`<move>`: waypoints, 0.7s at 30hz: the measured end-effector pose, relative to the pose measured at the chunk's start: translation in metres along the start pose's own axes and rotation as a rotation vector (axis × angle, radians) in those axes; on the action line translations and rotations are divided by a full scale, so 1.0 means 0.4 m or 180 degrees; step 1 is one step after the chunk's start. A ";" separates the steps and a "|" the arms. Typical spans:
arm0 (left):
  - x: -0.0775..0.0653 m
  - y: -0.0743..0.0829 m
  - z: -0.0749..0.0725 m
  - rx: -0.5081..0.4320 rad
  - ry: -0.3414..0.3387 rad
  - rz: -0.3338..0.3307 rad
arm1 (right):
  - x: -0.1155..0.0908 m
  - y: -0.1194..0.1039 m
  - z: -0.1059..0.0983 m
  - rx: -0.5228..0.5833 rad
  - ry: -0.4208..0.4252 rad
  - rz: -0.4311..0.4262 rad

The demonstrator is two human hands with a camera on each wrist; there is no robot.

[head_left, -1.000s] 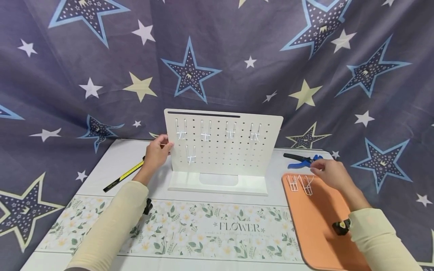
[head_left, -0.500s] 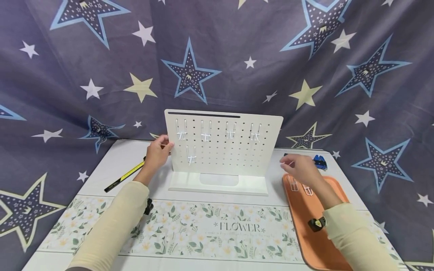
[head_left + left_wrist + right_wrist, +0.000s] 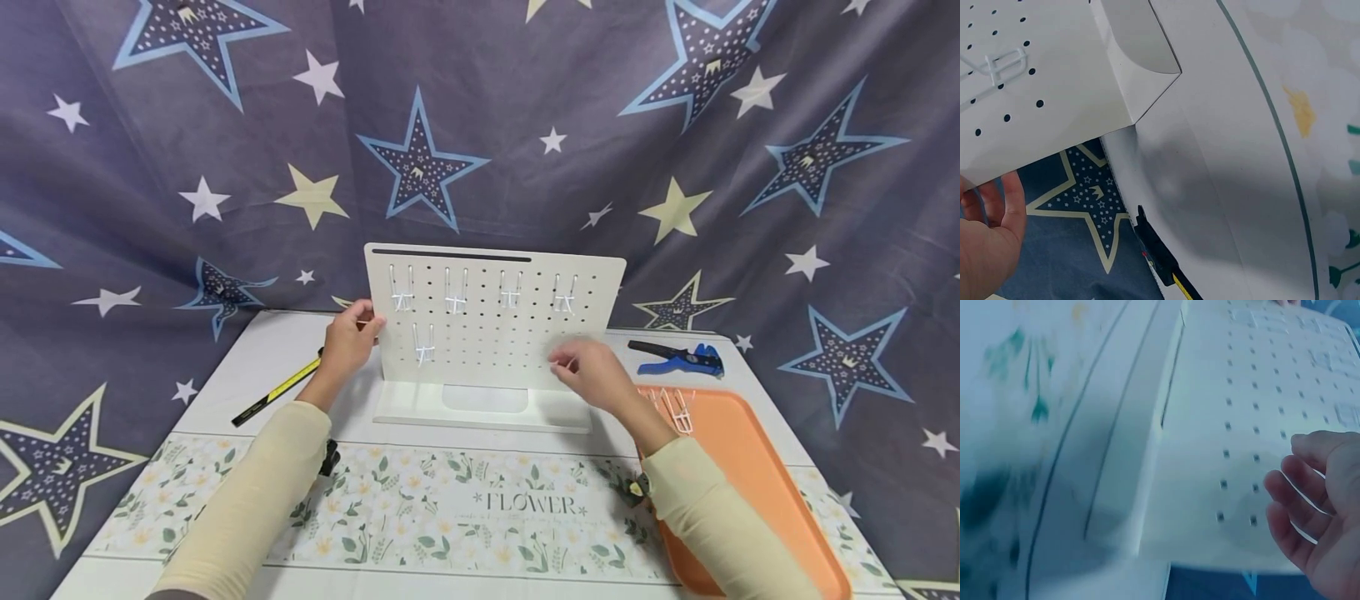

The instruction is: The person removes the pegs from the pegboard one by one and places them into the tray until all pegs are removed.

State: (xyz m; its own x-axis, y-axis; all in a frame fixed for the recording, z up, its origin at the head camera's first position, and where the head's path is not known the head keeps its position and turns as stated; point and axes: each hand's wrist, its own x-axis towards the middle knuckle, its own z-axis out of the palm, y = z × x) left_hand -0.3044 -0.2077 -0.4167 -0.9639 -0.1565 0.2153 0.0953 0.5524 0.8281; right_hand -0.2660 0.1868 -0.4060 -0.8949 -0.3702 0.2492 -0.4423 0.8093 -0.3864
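Note:
A white pegboard [image 3: 495, 325] stands upright on its base, with several white wire hooks [image 3: 510, 288] on it, most along the top and one lower left. My left hand [image 3: 351, 340] grips the board's left edge; in the left wrist view its fingers [image 3: 1012, 200] meet that edge. My right hand [image 3: 596, 372] is in front of the board's lower right part. Its fingers [image 3: 1282, 487] are bent and the thumb lies close to them in the right wrist view. Motion blur and the white background hide whether a thin wire hook is between them.
An orange tray [image 3: 750, 467] at the right bears more white wire hooks [image 3: 677, 412]. Blue-and-black pliers [image 3: 678, 358] lie behind it. A long black-and-yellow tool [image 3: 277, 390] lies left of the board. A flowered strip [image 3: 480, 517] crosses the table in front; a starry curtain [image 3: 517, 183] hangs behind.
My right hand has swept left from beside the pliers, over the tray's back edge, to the front of the pegboard. The left hand has stayed on the board's left edge.

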 end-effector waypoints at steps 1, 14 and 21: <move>0.000 0.000 0.000 -0.0005 -0.0002 0.0001 | 0.007 -0.010 0.011 -0.0015 0.0005 -0.0036; -0.005 0.003 -0.004 -0.0023 -0.0026 -0.0102 | 0.089 -0.166 0.153 -0.0180 0.0315 -0.0419; -0.003 0.003 -0.002 -0.0058 -0.0013 -0.0101 | 0.142 -0.249 0.226 -0.0338 0.0702 -0.0619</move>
State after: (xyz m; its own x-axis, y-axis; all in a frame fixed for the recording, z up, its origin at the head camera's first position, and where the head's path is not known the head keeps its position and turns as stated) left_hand -0.3029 -0.2075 -0.4154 -0.9675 -0.1704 0.1868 0.0692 0.5321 0.8438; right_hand -0.2780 0.0440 -0.4337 -0.7547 -0.4241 0.5006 -0.5849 0.7806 -0.2206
